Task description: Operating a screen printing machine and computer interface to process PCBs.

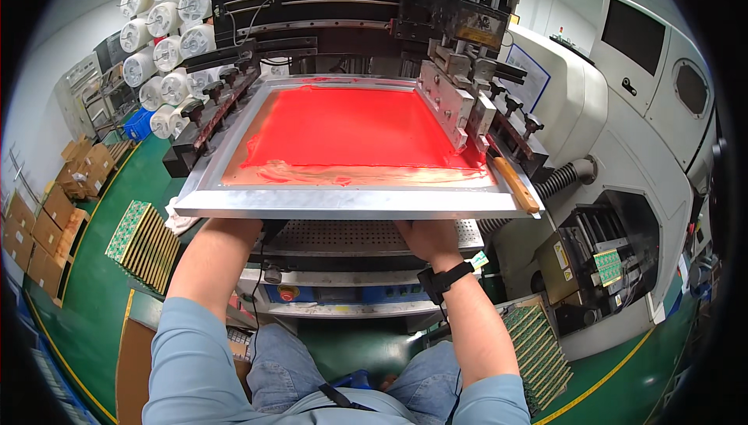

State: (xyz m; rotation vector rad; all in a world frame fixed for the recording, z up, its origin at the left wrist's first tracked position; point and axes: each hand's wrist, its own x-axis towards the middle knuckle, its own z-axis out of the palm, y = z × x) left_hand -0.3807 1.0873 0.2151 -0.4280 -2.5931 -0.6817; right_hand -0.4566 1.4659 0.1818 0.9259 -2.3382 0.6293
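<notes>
Stack of green circuit boards [144,239] leaning at 9 o'clock on the green floor [93,300]. Left hand [248,226] reaching under the near rail of the screen frame [351,201], fingers hidden, grip impossible to tell. Frame lying at centre, raised over the perforated metal bench [351,236], its mesh coated in red ink [351,125]. Right hand [427,236], black band at the wrist, likewise tucked beneath the rail, fingers out of sight. Wooden-handled spatula [514,183] resting on the frame's edge at 3 o'clock. More green boards [539,351] racked at 5 o'clock.
</notes>
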